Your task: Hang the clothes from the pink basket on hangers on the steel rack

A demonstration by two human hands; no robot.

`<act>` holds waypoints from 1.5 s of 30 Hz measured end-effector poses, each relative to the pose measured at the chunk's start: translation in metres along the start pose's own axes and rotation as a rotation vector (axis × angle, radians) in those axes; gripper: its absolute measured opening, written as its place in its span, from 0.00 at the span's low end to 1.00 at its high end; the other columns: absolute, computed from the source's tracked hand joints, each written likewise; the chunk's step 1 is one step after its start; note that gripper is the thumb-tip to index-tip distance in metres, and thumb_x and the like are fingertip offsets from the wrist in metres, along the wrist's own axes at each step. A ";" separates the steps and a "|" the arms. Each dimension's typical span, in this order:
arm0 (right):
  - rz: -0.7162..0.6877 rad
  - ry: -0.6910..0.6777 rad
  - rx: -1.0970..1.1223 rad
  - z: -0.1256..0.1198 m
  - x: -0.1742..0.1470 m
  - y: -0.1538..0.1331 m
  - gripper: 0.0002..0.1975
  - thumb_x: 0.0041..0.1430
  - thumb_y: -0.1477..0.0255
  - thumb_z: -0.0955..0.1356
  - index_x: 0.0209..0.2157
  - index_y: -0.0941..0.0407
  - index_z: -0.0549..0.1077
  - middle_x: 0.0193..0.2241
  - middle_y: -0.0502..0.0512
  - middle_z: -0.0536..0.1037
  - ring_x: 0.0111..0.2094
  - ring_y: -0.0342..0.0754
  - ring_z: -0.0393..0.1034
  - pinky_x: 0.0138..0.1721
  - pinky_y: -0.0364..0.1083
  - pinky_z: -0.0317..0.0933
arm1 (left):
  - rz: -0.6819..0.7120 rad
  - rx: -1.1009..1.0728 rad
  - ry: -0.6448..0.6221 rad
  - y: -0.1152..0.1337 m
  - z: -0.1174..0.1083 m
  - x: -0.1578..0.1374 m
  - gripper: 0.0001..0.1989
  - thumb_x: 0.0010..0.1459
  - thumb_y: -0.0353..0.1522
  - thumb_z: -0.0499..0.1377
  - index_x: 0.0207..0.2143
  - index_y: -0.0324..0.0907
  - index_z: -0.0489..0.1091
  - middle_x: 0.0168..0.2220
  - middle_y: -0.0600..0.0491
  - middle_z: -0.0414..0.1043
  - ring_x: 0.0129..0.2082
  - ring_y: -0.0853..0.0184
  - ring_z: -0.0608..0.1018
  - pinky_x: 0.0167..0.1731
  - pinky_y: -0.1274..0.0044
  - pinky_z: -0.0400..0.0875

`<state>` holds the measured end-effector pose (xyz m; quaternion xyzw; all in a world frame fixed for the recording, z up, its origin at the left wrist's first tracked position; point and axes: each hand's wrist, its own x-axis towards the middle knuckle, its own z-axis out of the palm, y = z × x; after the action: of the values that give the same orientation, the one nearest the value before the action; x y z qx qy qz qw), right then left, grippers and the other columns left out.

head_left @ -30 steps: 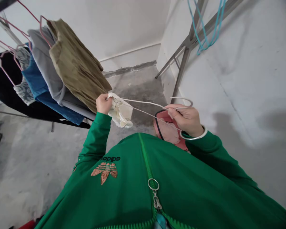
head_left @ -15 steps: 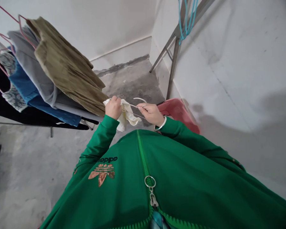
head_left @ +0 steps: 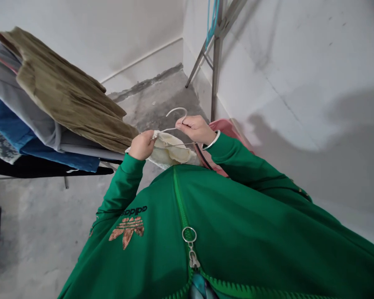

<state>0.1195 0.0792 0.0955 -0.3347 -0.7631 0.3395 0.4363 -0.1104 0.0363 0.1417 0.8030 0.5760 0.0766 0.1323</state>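
- Ten o'clock, olive garment [head_left: 71, 91] hanging.
- Nine o'clock, left hand [head_left: 142, 145], fingers curled firmly round the cream garment [head_left: 181, 155].
- Dead centre, that garment, dangling!
- Two o'clock, right hand [head_left: 195, 128] pinching the white hanger [head_left: 177, 109] below its hook.
- Three o'clock, pink basket [head_left: 228, 128].

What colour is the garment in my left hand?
The garment in your left hand is cream or off-white, seen best in the head view.

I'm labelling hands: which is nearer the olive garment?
Left. The left hand is just beside the lower end of the olive garment; the right hand is farther off, to its right.
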 end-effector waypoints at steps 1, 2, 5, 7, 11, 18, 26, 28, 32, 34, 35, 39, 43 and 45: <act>0.010 0.048 -0.029 0.002 0.002 0.000 0.15 0.63 0.61 0.62 0.31 0.57 0.72 0.27 0.53 0.74 0.30 0.44 0.68 0.37 0.46 0.65 | -0.036 0.009 0.036 0.003 0.001 0.002 0.13 0.60 0.33 0.49 0.39 0.39 0.72 0.39 0.45 0.76 0.41 0.60 0.76 0.41 0.73 0.68; 0.018 0.127 -0.065 0.003 0.004 0.000 0.14 0.63 0.61 0.62 0.34 0.57 0.72 0.29 0.54 0.73 0.33 0.46 0.68 0.39 0.48 0.65 | -0.076 0.019 0.071 0.005 0.002 0.004 0.13 0.60 0.34 0.50 0.38 0.39 0.72 0.38 0.45 0.76 0.40 0.59 0.77 0.40 0.73 0.68; -0.017 0.416 -0.174 0.008 -0.001 0.004 0.13 0.63 0.62 0.63 0.43 0.56 0.69 0.38 0.59 0.72 0.43 0.52 0.67 0.49 0.55 0.63 | -0.176 0.035 0.165 0.009 0.001 0.011 0.13 0.61 0.34 0.50 0.38 0.39 0.72 0.36 0.45 0.76 0.39 0.58 0.77 0.38 0.73 0.67; -0.103 0.380 -0.221 0.013 -0.013 0.008 0.11 0.63 0.65 0.62 0.43 0.56 0.69 0.38 0.60 0.72 0.45 0.53 0.66 0.49 0.56 0.62 | -0.209 0.027 0.205 0.008 -0.003 0.013 0.12 0.62 0.35 0.50 0.38 0.40 0.72 0.36 0.45 0.76 0.39 0.58 0.77 0.38 0.73 0.67; -0.130 -0.313 -0.340 0.037 -0.044 0.023 0.13 0.62 0.70 0.61 0.47 0.58 0.69 0.45 0.62 0.74 0.44 0.52 0.70 0.42 0.49 0.65 | -0.222 0.016 0.247 0.004 -0.012 0.013 0.11 0.61 0.35 0.51 0.36 0.40 0.71 0.34 0.47 0.75 0.38 0.59 0.77 0.39 0.73 0.67; 0.249 -0.698 -0.593 0.060 -0.061 0.067 0.26 0.62 0.68 0.63 0.61 0.58 0.60 0.61 0.64 0.63 0.48 0.55 0.71 0.38 0.47 0.65 | -0.229 -0.072 0.360 -0.008 -0.025 0.006 0.11 0.58 0.36 0.53 0.35 0.40 0.72 0.30 0.51 0.73 0.32 0.64 0.75 0.35 0.76 0.67; 0.295 -0.252 -0.279 0.006 -0.052 0.122 0.11 0.54 0.67 0.68 0.35 0.59 0.77 0.34 0.58 0.79 0.36 0.49 0.72 0.41 0.46 0.63 | -0.274 -0.318 0.407 -0.037 -0.027 -0.019 0.12 0.53 0.38 0.58 0.34 0.39 0.76 0.29 0.53 0.75 0.29 0.69 0.74 0.34 0.78 0.69; 0.289 -0.144 -0.197 -0.004 -0.051 0.128 0.12 0.51 0.63 0.70 0.33 0.58 0.77 0.32 0.56 0.79 0.34 0.48 0.71 0.40 0.47 0.64 | -0.290 -0.389 0.392 -0.039 -0.024 -0.023 0.14 0.52 0.39 0.59 0.33 0.38 0.77 0.30 0.52 0.77 0.32 0.67 0.76 0.36 0.78 0.70; 0.208 -0.007 -0.068 -0.014 -0.051 0.124 0.14 0.46 0.60 0.73 0.29 0.56 0.76 0.34 0.56 0.79 0.41 0.50 0.72 0.47 0.52 0.64 | -0.329 -0.464 0.408 -0.044 -0.020 -0.027 0.14 0.51 0.40 0.60 0.32 0.38 0.78 0.30 0.51 0.78 0.33 0.66 0.77 0.36 0.78 0.71; 0.184 0.077 -0.018 -0.016 -0.051 0.116 0.15 0.46 0.59 0.73 0.28 0.56 0.75 0.37 0.56 0.78 0.45 0.51 0.71 0.52 0.54 0.62 | -0.355 -0.496 0.438 -0.048 -0.018 -0.026 0.14 0.50 0.40 0.60 0.31 0.38 0.78 0.29 0.52 0.77 0.31 0.66 0.77 0.34 0.77 0.71; 0.189 0.120 0.007 -0.016 -0.050 0.112 0.15 0.46 0.58 0.73 0.29 0.56 0.74 0.37 0.56 0.78 0.45 0.51 0.71 0.52 0.55 0.62 | -0.371 -0.517 0.449 -0.051 -0.017 -0.026 0.14 0.50 0.40 0.60 0.30 0.38 0.78 0.28 0.52 0.76 0.30 0.67 0.76 0.33 0.77 0.71; 0.247 0.232 0.118 -0.020 -0.047 0.096 0.27 0.48 0.58 0.73 0.47 0.57 0.69 0.30 0.52 0.76 0.35 0.48 0.72 0.40 0.49 0.68 | -0.421 -0.591 0.465 -0.060 -0.015 -0.025 0.14 0.48 0.41 0.61 0.29 0.39 0.77 0.26 0.53 0.75 0.28 0.68 0.75 0.30 0.78 0.69; 0.237 0.234 0.178 -0.025 -0.043 0.080 0.33 0.49 0.59 0.72 0.54 0.57 0.65 0.30 0.51 0.77 0.31 0.46 0.71 0.35 0.46 0.68 | -0.432 -0.618 0.440 -0.066 -0.016 -0.025 0.18 0.47 0.44 0.62 0.31 0.38 0.78 0.27 0.52 0.76 0.28 0.67 0.75 0.30 0.77 0.70; 0.237 0.226 0.175 -0.028 -0.043 0.074 0.27 0.50 0.59 0.72 0.49 0.59 0.69 0.32 0.54 0.77 0.31 0.46 0.72 0.34 0.45 0.68 | -0.403 -0.612 0.413 -0.065 -0.017 -0.025 0.19 0.49 0.45 0.61 0.32 0.38 0.78 0.28 0.51 0.77 0.29 0.66 0.76 0.31 0.76 0.71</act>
<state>0.1768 0.0912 0.0278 -0.4191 -0.6319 0.4141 0.5036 -0.1825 0.0343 0.1390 0.5658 0.6866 0.3761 0.2590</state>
